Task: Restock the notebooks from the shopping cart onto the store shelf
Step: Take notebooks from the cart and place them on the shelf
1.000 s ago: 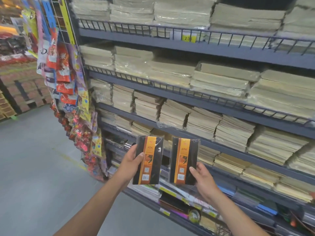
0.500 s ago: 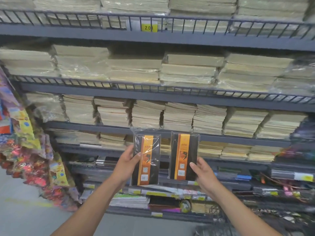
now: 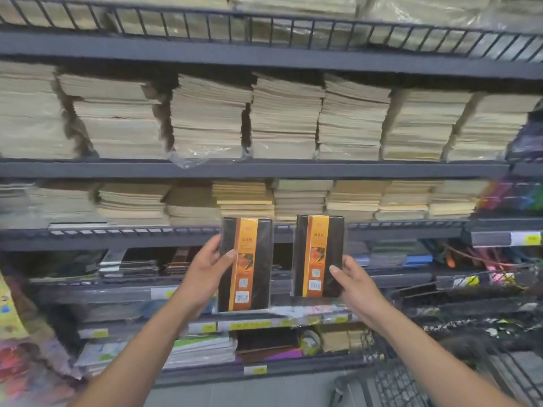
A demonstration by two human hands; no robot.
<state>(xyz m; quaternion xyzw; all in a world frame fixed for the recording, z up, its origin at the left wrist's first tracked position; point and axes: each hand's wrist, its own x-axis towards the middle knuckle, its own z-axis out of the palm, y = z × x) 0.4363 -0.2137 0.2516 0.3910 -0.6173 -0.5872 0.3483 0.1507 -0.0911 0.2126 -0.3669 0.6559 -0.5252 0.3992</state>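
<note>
Hands first: the left hand (image 3: 205, 271) grips the left notebook (image 3: 249, 259) by its left edge, with the thumb on the front and the fingers curled round the side. The right hand (image 3: 357, 284) grips the right notebook (image 3: 318, 254) low on its right edge. Its thumb is on the front and its other fingers are hidden behind.

Both notebooks are black with an orange strip down the front and a shiny clear wrap. They stand upright, side by side, with a small gap between them. The right notebook sits a bit higher. Both are up in the air near the middle of the view, in front of the shelf (image 3: 117, 235).

The shelf is dark grey and has many levels. At 12 o'clock from the notebooks, tan stacks (image 3: 285, 118) of paper goods fill the upper levels in rows. Just behind the tops of the notebooks is a lower row of thinner tan stacks. At 9 o'clock from the left hand, dark flat packs lie on a level, but they are too blurry to tell apart. At 6 o'clock, small yellow tags (image 3: 255, 370) sit on the front rails.

At 5 o'clock, in the bottom corner, is the black wire cart (image 3: 411, 386). I cannot tell what is in it. At 8 o'clock, bright packs (image 3: 11, 318) hang at the far edge.
</note>
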